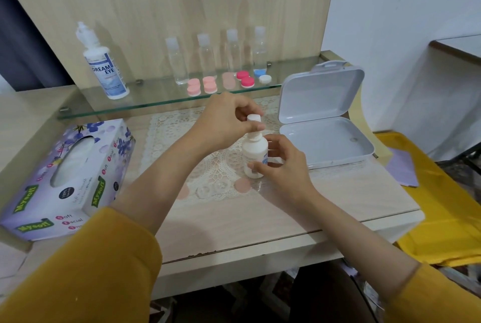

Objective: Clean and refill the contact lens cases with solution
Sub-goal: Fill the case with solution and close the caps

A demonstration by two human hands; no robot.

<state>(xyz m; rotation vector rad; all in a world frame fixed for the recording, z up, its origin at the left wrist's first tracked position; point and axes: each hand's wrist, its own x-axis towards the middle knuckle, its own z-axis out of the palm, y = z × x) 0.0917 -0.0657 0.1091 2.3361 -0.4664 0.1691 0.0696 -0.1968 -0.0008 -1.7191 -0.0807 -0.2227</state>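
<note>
A small white solution bottle [253,152] stands upright on the lace mat [166,135]. My right hand [282,164] grips its body from the right. My left hand [229,117] pinches its white cap [253,117] from above. In front of the bottle lies an open clear lens case [212,187] with two pink lids [242,185] beside it. On the glass shelf [156,100] stand a large Dream Eye solution bottle [105,67], several clear small bottles [178,61] and several closed lens cases [201,86] in pink, red and blue-white.
A floral tissue box [67,177] lies at the left of the table. An open pale grey plastic box [322,117] sits at the right. A yellow cloth [442,218] and a lilac sheet [402,170] lie past the table's right edge.
</note>
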